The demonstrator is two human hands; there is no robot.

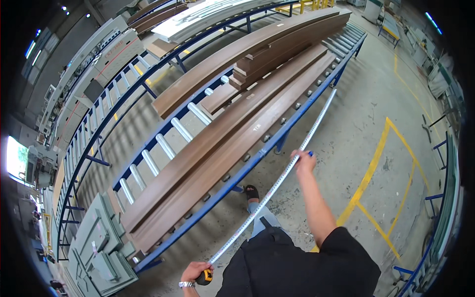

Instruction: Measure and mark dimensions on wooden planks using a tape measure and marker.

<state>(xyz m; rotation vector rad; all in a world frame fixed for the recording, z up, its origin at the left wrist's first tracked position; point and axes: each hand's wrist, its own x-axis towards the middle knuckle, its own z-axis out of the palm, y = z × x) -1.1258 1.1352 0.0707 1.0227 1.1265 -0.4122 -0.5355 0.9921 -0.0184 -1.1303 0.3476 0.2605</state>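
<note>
A tape measure with a yellow and black case (205,278) is in my left hand (195,271), whose fingers are closed round it. Its long white blade (269,194) is drawn out and runs up and to the right, beside the blue rail of the roller conveyor. Partway along, my right hand (303,162) is closed on the blade; the blade's far part reaches past it toward the conveyor's far end. Something small and blue (310,154) shows at my right fingers, too small to name surely. Long brown boards (237,133) lie on the rollers left of the blade.
The conveyor's blue rail (261,154) stands close on my left. Shorter brown pieces (220,98) are stacked on the boards and rollers. Grey-green panels (99,252) sit at lower left. A second roller conveyor (106,101) runs behind. Yellow lines (372,166) mark the floor at right.
</note>
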